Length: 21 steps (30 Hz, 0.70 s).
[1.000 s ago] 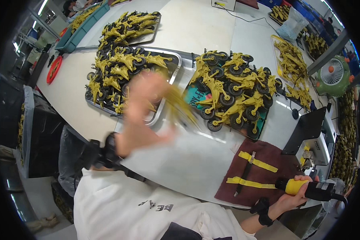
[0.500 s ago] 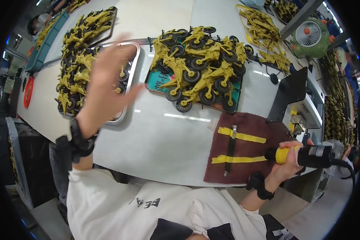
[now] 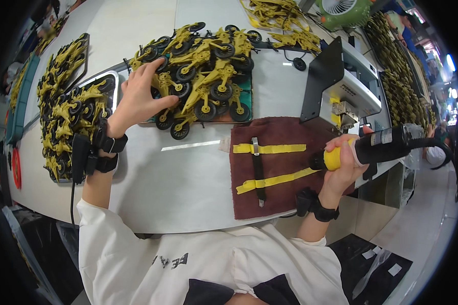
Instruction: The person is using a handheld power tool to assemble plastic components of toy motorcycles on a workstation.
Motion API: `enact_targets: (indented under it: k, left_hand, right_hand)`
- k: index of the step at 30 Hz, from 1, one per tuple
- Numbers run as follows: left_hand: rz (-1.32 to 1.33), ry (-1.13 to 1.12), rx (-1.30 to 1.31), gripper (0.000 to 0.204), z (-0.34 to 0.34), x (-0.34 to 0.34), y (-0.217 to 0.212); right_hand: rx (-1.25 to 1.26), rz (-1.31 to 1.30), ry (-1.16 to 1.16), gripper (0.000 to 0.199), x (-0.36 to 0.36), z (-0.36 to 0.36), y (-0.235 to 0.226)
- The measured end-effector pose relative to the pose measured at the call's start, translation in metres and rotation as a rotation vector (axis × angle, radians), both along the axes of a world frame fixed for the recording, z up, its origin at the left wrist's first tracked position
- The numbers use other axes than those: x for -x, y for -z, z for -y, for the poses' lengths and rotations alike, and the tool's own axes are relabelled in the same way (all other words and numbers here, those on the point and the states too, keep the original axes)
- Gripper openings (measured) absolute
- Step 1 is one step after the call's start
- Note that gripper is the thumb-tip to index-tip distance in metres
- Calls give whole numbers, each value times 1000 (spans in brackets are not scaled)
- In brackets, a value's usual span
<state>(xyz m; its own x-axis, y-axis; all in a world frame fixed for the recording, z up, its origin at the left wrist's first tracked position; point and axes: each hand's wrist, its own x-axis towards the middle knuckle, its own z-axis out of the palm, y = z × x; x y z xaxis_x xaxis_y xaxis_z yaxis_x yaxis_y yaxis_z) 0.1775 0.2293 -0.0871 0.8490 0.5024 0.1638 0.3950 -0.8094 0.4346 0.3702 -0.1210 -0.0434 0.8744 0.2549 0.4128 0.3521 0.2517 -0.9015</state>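
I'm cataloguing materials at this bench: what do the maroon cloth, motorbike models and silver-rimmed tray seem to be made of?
Maroon cloth: fabric, perhaps towelling; matte, with a soft, slightly fuzzy look.
Motorbike models: probably moulded plastic, fairly matte; the even yellow colour suggests it, though painted metal is possible.
Silver-rimmed tray: likely metal, smooth and shiny, judging by its bright grey gleam.

A loose white top (image 3: 203, 269) is worn, its chest marked with a small dark print (image 3: 171, 262), its sleeves (image 3: 99, 231) ended along the forearms; dark pointed flaps (image 3: 277, 291) are set at the neck. Above the bare left hand (image 3: 140, 99) and right hand (image 3: 344, 162), the wrists are circled by black straps (image 3: 118, 144) with boxy black modules (image 3: 80, 157); a thin black cable (image 3: 72, 201) is hung at the left.
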Motion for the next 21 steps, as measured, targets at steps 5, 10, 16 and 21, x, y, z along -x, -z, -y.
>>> enact_targets:
  k: [5, 10, 16, 21]
  left_hand:
    - [-134, -45, 114, 83, 9, -9, -20]
    - [23, -7, 32, 84, 4, 0, -14]
    - [290, -32, -312, 79, 69, 3, -73]
    - [198, 513, 104, 89, 186, -23, -72]
  right_hand:
    - [-15, 33, -43, 56, 5, -2, 0]
    - [28, 33, -108, 56, 5, -3, 1]
    - [5, 36, -59, 56, 2, 4, 4]
    - [84, 64, -57, 57, -2, -1, 3]
